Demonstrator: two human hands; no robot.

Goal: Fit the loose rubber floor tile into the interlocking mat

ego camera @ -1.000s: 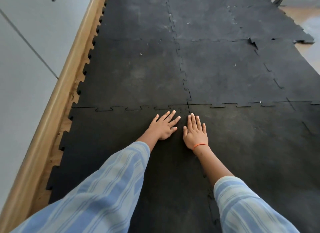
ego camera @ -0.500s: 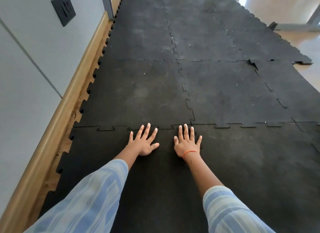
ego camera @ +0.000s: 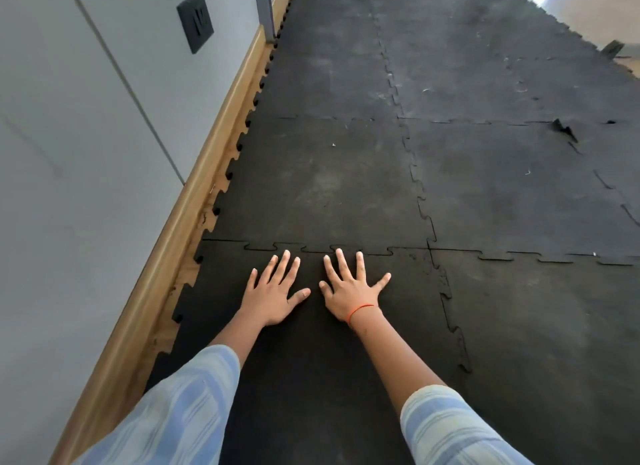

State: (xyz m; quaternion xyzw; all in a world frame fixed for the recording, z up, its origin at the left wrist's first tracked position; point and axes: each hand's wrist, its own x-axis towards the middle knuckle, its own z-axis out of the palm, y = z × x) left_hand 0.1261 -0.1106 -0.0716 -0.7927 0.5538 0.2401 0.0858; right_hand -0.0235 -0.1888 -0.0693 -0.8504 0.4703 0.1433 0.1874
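Both hands are laid flat and splayed, palms down, holding nothing. The left hand and the right hand are pressed side by side on the loose tile, fingertips just short of its far seam. The tile is lying at the near end of the interlocking mat, bounded on the left by the wooden skirting and on the right by a toothed side seam.

The far seam appears largely closed; the step in hand is judged to be pressing the tabs home. Pressure is best applied directly over each tab, worked along the seam from one end to the other. The side seam looks rough and possibly proud near the corner; it should be pressed next and checked for flushness
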